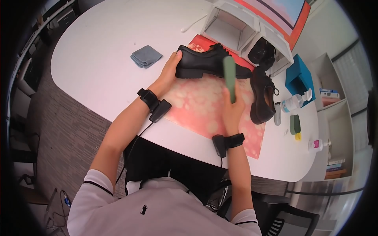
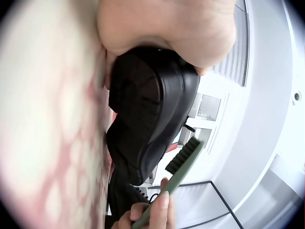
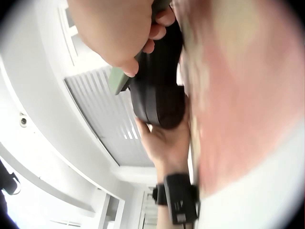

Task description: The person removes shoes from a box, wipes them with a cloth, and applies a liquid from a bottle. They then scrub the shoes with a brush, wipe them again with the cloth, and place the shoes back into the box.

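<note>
A black lace-up shoe (image 1: 201,63) lies over the patterned sheet, toe to the right. Around its heel the left hand (image 1: 170,72) is wrapped; the left wrist view shows that hand (image 2: 171,24) against the shoe (image 2: 143,109). The right hand (image 1: 233,112) grips a green brush (image 1: 229,72) in front of the toe part. Dark bristles of the brush (image 2: 181,167) face the shoe in the left wrist view; whether they touch it, I cannot tell. In the right wrist view, fingers of the right hand (image 3: 114,33) curl round the brush (image 3: 116,80).
A second black shoe (image 1: 263,96) stands right of the pink sheet (image 1: 197,102). A folded grey cloth (image 1: 146,56) lies at the left. Behind are white boxes (image 1: 230,29); rightward, a teal box (image 1: 299,76), a pump bottle (image 1: 292,103) and another green brush (image 1: 294,124).
</note>
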### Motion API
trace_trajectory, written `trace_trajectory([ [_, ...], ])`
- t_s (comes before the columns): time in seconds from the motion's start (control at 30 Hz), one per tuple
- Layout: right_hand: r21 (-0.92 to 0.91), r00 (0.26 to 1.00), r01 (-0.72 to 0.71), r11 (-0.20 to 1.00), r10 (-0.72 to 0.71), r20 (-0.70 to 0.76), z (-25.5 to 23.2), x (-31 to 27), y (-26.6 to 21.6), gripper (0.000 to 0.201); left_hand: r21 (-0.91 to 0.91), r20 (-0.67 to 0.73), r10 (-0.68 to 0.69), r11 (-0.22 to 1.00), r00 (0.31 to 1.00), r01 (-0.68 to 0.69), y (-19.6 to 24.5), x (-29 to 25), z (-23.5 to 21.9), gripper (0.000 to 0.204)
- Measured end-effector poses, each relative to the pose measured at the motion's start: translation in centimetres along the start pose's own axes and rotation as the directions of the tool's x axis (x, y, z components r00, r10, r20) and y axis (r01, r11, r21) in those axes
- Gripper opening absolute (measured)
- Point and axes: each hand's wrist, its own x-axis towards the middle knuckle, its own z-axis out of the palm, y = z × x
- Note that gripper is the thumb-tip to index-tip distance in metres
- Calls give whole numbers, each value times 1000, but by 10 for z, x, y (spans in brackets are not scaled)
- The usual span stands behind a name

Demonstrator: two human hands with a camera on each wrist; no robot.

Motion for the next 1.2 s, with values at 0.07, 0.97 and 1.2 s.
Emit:
trace_trajectory([
  [0.07, -6, 998, -49, 999, 49, -35, -4, 1, 2, 51, -3, -28, -9, 1000, 1000, 9, -3, 1, -1, 54],
  [0.97, -77, 942, -14, 997, 39, 334, 20, -17, -27, 51, 77, 21, 8, 997, 1000, -10, -1, 0, -2, 59],
  [1.2, -161, 996, -93, 983, 91, -23, -11, 11, 6, 53, 50, 2, 3, 999, 1000, -3, -3, 1, -3, 60],
])
